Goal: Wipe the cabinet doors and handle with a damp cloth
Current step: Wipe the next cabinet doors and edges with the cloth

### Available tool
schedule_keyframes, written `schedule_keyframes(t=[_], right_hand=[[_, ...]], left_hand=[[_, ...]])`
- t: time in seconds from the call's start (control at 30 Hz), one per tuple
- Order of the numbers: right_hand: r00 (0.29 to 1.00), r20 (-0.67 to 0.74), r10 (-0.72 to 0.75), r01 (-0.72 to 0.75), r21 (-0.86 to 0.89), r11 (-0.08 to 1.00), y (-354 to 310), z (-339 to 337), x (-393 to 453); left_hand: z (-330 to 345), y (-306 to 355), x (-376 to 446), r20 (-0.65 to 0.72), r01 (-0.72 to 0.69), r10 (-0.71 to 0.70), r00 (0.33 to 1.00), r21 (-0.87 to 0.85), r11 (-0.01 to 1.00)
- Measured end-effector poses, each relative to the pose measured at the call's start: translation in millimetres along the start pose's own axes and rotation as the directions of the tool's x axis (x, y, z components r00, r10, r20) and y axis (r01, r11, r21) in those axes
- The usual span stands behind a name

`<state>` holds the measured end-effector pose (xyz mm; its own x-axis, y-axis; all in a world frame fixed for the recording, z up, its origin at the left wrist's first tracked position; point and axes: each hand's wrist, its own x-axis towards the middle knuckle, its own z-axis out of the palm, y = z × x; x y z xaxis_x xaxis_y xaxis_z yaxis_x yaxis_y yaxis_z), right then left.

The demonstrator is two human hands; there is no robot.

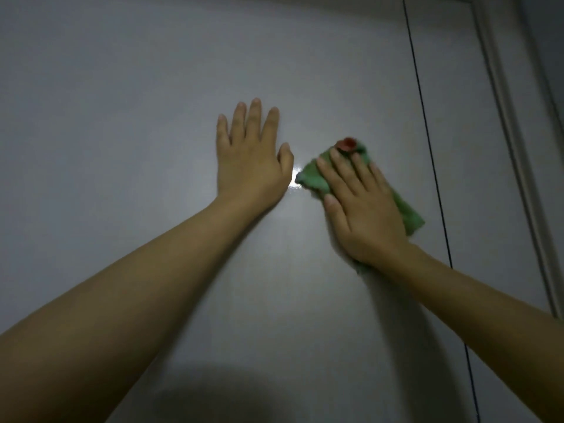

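A plain grey cabinet door point(152, 102) fills most of the view. My left hand point(251, 158) lies flat against it near the middle, fingers together and pointing up, holding nothing. Just to its right, my right hand point(361, 206) presses a green cloth point(312, 177) with a red patch at its top flat onto the door. The cloth sticks out above, left and right of the hand. A small bright glare spot shows on the door between the two hands. No handle is in view.
A thin dark vertical gap point(427, 141) right of the cloth separates this door from the neighbouring panel point(457, 117). A moulded frame edge point(500, 117) runs down the far right. A dark shadow lies across the door's bottom.
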<state>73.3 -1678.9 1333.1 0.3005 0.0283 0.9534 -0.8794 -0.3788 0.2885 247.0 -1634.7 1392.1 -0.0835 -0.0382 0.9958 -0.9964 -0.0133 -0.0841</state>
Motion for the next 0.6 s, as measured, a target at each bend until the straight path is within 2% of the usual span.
schedule_keyframes(t=[0.07,0.1,0.17,0.27,0.33,0.4,0.47,0.5,0.53,0.6], right_hand=[[0.994,0.045,-0.099,0.1,-0.028,0.995,17.5,-6.3,1.1],[0.996,0.049,-0.077,0.079,-0.037,0.996,27.8,-8.7,9.6],[0.996,0.018,0.09,-0.09,-0.004,0.996,43.8,-11.6,33.7],[0.947,-0.042,0.318,-0.317,0.043,0.948,33.0,-8.0,48.2],[0.959,-0.061,0.276,-0.274,0.04,0.961,8.3,-2.7,29.2],[0.996,-0.041,0.085,-0.084,0.044,0.996,-7.6,0.2,0.2],[0.997,0.004,-0.079,0.079,0.023,0.997,3.1,-1.0,-11.0],[0.996,0.0,-0.095,0.095,0.004,0.996,16.4,-2.6,-6.0],[0.999,-0.018,-0.05,0.05,-0.011,0.999,30.5,-4.3,2.8],[0.986,-0.037,0.161,-0.16,0.008,0.987,56.4,-10.3,24.4]], left_hand=[[0.4,-0.1,-1.1,-0.01,0.004,-0.004,1.0,0.016,1.0],[-0.3,0.1,-0.8,-0.01,0.0,0.001,1.0,0.013,1.0],[-1.4,0.6,-1.0,-0.009,-0.004,0.004,1.0,0.002,1.0],[-1.2,1.0,-1.5,-0.014,-0.005,0.005,1.0,-0.004,1.0],[-1.0,1.1,-1.2,-0.018,-0.006,0.006,1.0,-0.008,1.0],[-1.8,1.2,-0.9,-0.02,-0.008,0.008,1.0,-0.005,1.0],[-2.9,0.7,-0.7,-0.012,-0.006,0.006,1.0,-0.002,1.0],[-4.1,0.8,-0.6,-0.007,-0.001,0.001,1.0,-0.003,1.0],[-5.1,1.4,-0.5,-0.005,0.006,-0.006,1.0,-0.008,1.0],[-7.6,7.2,-3.8,-0.008,0.01,-0.01,1.0,-0.028,1.0]])
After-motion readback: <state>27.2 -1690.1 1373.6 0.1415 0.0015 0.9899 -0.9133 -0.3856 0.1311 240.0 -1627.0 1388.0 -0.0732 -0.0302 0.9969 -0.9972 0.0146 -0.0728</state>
